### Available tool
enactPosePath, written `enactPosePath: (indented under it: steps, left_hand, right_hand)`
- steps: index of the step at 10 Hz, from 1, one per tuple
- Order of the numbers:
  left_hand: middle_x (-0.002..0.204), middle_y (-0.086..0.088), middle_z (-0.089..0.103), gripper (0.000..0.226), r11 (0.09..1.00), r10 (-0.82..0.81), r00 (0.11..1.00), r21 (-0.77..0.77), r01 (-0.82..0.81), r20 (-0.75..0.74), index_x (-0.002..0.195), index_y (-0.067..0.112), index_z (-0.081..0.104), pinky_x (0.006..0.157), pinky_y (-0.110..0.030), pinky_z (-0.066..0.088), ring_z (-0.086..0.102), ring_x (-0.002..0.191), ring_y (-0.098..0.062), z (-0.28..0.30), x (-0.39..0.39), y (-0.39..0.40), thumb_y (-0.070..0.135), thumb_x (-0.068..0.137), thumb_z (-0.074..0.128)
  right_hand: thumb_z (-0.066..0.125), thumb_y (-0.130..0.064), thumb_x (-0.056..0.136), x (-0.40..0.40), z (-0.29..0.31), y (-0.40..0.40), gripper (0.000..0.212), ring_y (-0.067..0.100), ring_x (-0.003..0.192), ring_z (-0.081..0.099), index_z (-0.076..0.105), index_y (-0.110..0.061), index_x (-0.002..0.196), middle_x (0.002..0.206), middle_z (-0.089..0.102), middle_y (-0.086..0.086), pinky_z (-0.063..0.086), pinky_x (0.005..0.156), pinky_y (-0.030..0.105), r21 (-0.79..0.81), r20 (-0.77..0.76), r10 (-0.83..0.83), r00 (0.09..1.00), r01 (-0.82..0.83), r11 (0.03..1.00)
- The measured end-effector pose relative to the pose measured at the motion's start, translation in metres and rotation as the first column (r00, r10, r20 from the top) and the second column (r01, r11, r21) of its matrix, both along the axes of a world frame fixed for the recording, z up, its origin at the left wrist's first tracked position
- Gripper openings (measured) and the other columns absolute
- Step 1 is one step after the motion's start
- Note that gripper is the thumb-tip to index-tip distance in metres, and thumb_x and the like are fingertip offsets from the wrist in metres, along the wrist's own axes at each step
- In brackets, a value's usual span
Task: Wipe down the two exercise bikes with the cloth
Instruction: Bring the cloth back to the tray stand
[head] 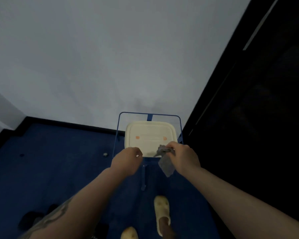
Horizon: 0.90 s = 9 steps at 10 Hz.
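A grey cloth (166, 163) hangs from my right hand (183, 157), whose fingers are curled round its bunched top. My left hand (128, 159) is beside it, fingers curled, at the near rail of a blue metal cart (118, 128); what it holds is hidden. Both hands hover over the near edge of a cream plastic lidded box (150, 133) that sits in the cart. No exercise bike shows in this view.
A pale wall fills the upper frame, with a black baseboard (67, 124) along the blue carpet (50, 161). A dark panel (257, 100) runs down the right. Black dumbbells (31, 218) lie at lower left. My feet in cream slippers (161, 213) stand below the cart.
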<state>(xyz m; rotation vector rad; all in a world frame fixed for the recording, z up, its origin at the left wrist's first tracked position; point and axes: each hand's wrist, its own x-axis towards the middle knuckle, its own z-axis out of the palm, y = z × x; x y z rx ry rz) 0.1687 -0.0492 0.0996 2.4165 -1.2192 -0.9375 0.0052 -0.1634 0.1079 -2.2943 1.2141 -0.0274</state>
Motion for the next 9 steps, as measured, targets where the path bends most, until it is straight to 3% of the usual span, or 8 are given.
enactPosePath:
  steps: [2,3,4,6,8,9]
  left_hand:
    - [0.119,0.002,0.064,0.030,0.988,0.154,0.988,0.014,-0.154,-0.003,0.116,0.023,0.064,0.086,-0.039,0.053,0.061,0.100,-0.016,-0.013,0.034,-0.023,0.030,0.093,0.047]
    - [0.122,0.003,0.063,0.031,0.982,0.186,0.983,0.041,-0.186,0.007,0.117,0.024,0.063,0.086,-0.038,0.052,0.061,0.103,-0.016,-0.024,0.045,-0.042,0.030,0.092,0.047]
    - [0.126,0.002,0.060,0.032,0.972,0.231,0.973,0.044,-0.231,-0.005,0.119,0.026,0.062,0.087,-0.037,0.051,0.059,0.106,-0.017,-0.035,0.051,-0.062,0.030,0.092,0.045]
    - [0.124,0.004,0.061,0.032,0.954,0.297,0.955,0.050,-0.296,-0.015,0.119,0.028,0.062,0.086,-0.038,0.052,0.059,0.105,-0.016,-0.042,0.051,-0.076,0.030,0.093,0.045]
    - [0.125,0.008,0.061,0.031,0.938,0.343,0.939,0.060,-0.342,-0.009,0.118,0.029,0.063,0.086,-0.035,0.052,0.060,0.107,-0.014,-0.028,0.041,-0.052,0.034,0.092,0.047]
    - [0.121,0.009,0.062,0.030,0.940,0.338,0.941,0.037,-0.339,0.011,0.115,0.030,0.064,0.086,-0.036,0.052,0.060,0.104,-0.013,-0.017,0.035,-0.036,0.035,0.092,0.045]
  right_hand:
    - [0.049,-0.022,0.097,0.049,-0.032,-0.065,0.015,0.022,0.083,0.061,0.062,-0.018,0.103,0.097,0.069,0.005,0.050,0.064,0.033,-0.042,-0.066,0.063,0.996,-0.066,0.997]
    - [0.045,-0.018,0.098,0.070,-0.053,-0.092,0.016,0.019,0.076,0.056,0.060,-0.016,0.102,0.098,0.068,0.007,0.042,0.056,0.029,-0.041,-0.145,0.087,0.986,-0.094,0.995]
    - [0.044,-0.015,0.096,0.085,-0.074,-0.109,0.017,0.019,0.085,0.059,0.060,-0.014,0.104,0.107,0.067,0.005,0.029,0.052,0.026,-0.027,-0.182,0.131,0.975,-0.138,0.990]
    - [0.047,-0.017,0.094,0.107,-0.093,-0.112,0.019,0.021,0.088,0.059,0.060,-0.022,0.107,0.104,0.065,0.001,0.039,0.060,0.027,0.015,-0.169,0.229,0.959,-0.230,0.973]
    - [0.047,-0.017,0.095,0.100,-0.085,-0.091,0.021,0.021,0.104,0.054,0.055,-0.015,0.114,0.114,0.058,0.006,0.045,0.086,0.030,-0.016,-0.258,0.291,0.921,-0.305,0.952]
    - [0.043,-0.021,0.098,0.090,-0.075,-0.076,0.027,0.020,0.111,0.052,0.052,-0.016,0.123,0.119,0.057,0.005,0.041,0.090,0.026,-0.030,-0.234,0.288,0.928,-0.303,0.953]
